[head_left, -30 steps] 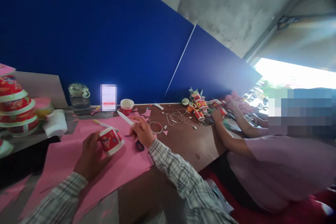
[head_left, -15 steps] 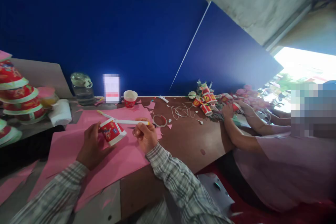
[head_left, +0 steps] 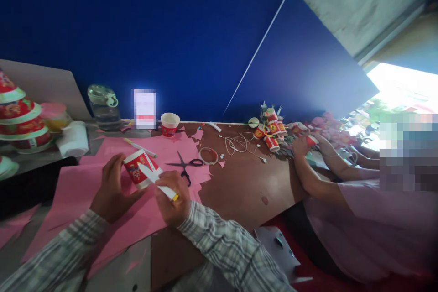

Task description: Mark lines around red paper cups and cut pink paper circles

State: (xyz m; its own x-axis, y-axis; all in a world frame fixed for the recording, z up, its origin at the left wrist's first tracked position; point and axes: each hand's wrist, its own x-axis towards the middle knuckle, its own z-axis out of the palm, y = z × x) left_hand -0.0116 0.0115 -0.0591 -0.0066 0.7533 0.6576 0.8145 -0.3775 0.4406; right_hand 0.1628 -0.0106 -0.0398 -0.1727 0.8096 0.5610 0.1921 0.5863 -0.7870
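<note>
My left hand [head_left: 111, 191] holds a red and white printed paper cup [head_left: 137, 174], tilted on its side, with its rim toward the upper left. My right hand [head_left: 174, 198] grips a white pen [head_left: 162, 187] with a yellow end, its other end lying against or just in front of the cup's side; contact is hard to tell. Under both hands lie sheets of pink paper [head_left: 75, 191]. Black-handled scissors [head_left: 185, 163] rest spread on the paper to the right of my right hand. A second slim white and yellow pen [head_left: 140, 148] lies behind the cup.
Another paper cup [head_left: 170, 125] stands by the blue partition [head_left: 171, 32], near a lit phone [head_left: 145, 109] and a water bottle [head_left: 104, 109]. Stacked cups [head_left: 23, 121] rise at left. Earphones [head_left: 236, 143] and a tape roll [head_left: 208, 156] lie right. A co-worker's hands [head_left: 308, 146] hold a red cup.
My right hand has moved left and down, bringing the white pen from above the paper to the cup's side. The scissors are now uncovered. The view has shifted slightly.
</note>
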